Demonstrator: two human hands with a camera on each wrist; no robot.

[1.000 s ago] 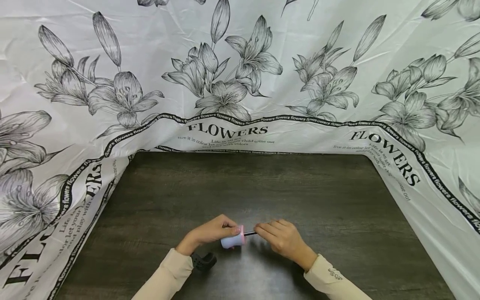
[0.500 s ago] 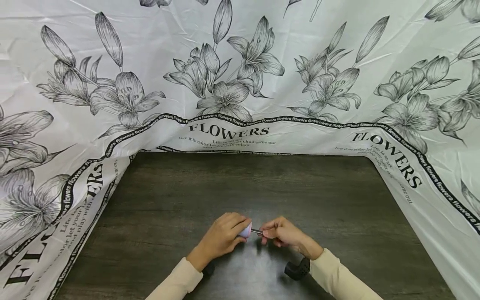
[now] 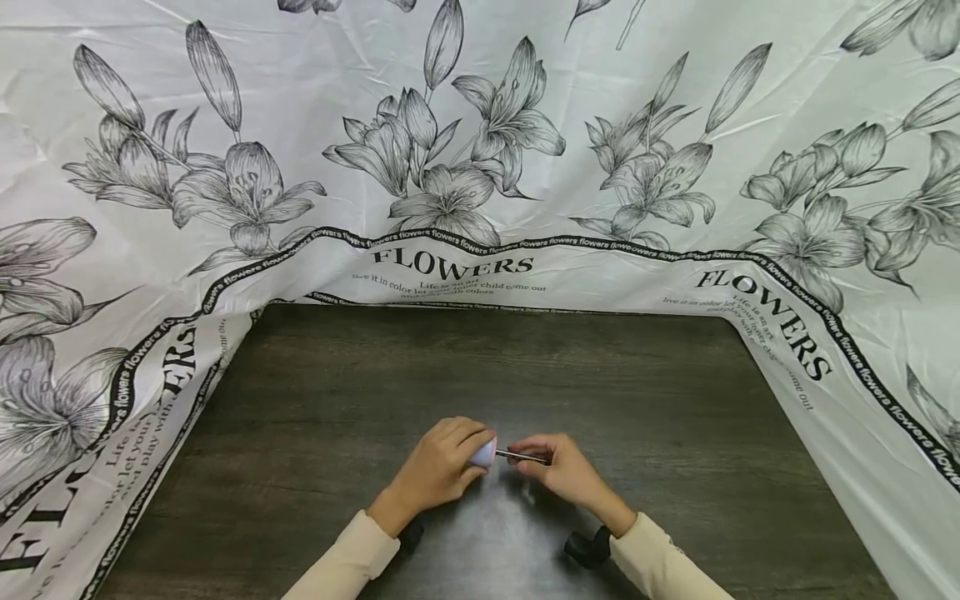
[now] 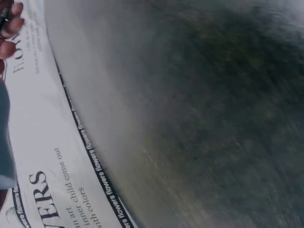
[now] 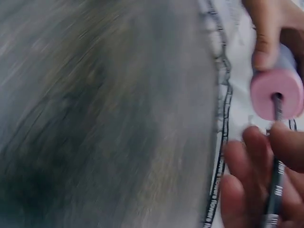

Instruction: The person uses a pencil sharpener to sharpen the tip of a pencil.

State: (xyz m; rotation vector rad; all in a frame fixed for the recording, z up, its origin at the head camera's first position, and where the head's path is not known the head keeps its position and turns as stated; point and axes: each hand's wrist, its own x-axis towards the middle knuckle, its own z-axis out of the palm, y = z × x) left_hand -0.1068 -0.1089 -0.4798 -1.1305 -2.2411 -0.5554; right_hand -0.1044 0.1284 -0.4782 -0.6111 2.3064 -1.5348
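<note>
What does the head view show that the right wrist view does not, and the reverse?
Only the head view: the left sleeve and right sleeve, both cream.
Only the right wrist view: a hole in the pink end, where the dark stick enters, and the stick's pale markings.
Both: the left hand gripping the pink-ended device, the right hand holding the stick, and the tabletop.

There are two hands (image 3: 437,467) (image 3: 567,475), two sleeves (image 3: 345,554) (image 3: 660,557), one pencil (image 5: 276,185), one sharpener (image 5: 264,97), one table (image 3: 450,371) and one cloth (image 3: 600,267).
</note>
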